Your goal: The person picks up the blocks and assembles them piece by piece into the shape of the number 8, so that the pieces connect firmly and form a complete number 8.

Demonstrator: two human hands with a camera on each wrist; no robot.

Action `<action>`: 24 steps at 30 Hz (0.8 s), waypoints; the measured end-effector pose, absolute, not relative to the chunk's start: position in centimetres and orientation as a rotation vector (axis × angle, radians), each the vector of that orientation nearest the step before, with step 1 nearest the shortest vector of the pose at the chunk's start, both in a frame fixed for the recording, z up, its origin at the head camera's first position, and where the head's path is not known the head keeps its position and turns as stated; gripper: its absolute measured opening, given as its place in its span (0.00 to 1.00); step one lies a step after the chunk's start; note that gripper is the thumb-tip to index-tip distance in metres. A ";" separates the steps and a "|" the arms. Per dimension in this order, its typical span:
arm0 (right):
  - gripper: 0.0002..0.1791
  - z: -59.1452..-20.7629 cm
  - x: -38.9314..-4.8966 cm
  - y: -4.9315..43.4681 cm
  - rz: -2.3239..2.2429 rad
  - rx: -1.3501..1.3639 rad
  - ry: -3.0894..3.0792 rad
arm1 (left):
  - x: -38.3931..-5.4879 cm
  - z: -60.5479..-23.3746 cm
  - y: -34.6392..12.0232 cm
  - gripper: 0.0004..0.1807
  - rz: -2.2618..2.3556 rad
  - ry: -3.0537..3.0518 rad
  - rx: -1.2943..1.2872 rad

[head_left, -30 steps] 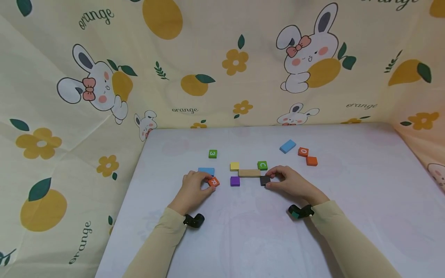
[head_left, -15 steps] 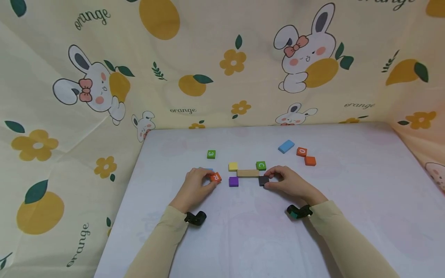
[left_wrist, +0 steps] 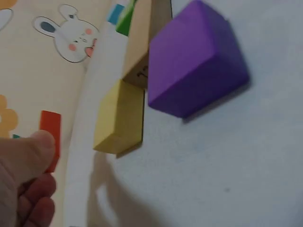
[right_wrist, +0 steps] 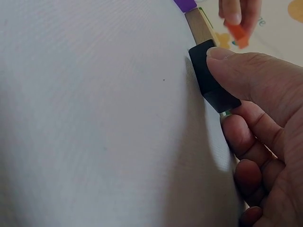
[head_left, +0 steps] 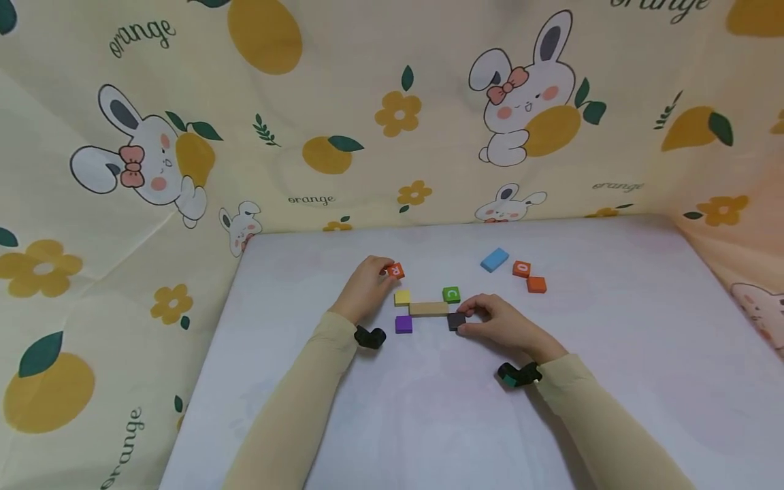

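Observation:
My left hand (head_left: 366, 289) pinches an orange block marked R (head_left: 396, 271) between thumb and fingers, held up off the table behind the yellow block (head_left: 402, 297). In the left wrist view the thumb lies across the orange block's (left_wrist: 56, 120) face. My right hand (head_left: 505, 325) pinches a black block (head_left: 456, 321) at the right end of a long wooden block (head_left: 429, 309). A green block marked C (head_left: 451, 295) sits behind that end. At the left end, the yellow block is at the back corner and a purple block (head_left: 403, 324) at the front.
A blue block (head_left: 494, 259) lies farther back on the right, near an orange block marked O (head_left: 522, 268) and another orange block (head_left: 536, 284). The white tabletop (head_left: 416, 415) meets a patterned cloth backdrop (head_left: 355, 95) behind and at the sides.
My left hand has carried the R block up, back and rightward. The green 3 block and left blue block are now hidden behind it. My right hand stays at the black block; the view shifts slightly.

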State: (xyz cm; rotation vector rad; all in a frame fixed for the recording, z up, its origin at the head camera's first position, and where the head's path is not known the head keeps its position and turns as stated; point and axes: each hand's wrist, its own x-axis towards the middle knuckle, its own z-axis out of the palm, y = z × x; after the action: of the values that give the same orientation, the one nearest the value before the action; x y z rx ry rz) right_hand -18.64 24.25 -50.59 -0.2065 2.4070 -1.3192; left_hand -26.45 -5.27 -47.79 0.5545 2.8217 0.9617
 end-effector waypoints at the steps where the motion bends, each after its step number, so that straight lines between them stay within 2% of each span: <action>1: 0.22 -50.6 -18.6 24.2 -1.316 -0.202 2.408 | -26.8 -47.9 -5.1 0.21 0.939 2.809 0.558; 12: 0.21 -50.6 -18.6 24.2 -1.312 -0.196 2.419 | -28.1 -48.5 -4.3 0.20 0.687 2.706 0.626; 24: 0.20 -50.4 -18.5 24.0 -1.313 -0.198 2.420 | -27.7 -48.6 -4.4 0.18 0.833 2.656 0.562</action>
State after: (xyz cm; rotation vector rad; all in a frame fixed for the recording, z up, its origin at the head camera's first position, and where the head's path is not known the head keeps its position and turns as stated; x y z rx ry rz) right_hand -18.49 24.00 -50.37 -0.1980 2.4196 -1.3127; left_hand -27.67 -4.42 -48.55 0.5616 2.6561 0.8328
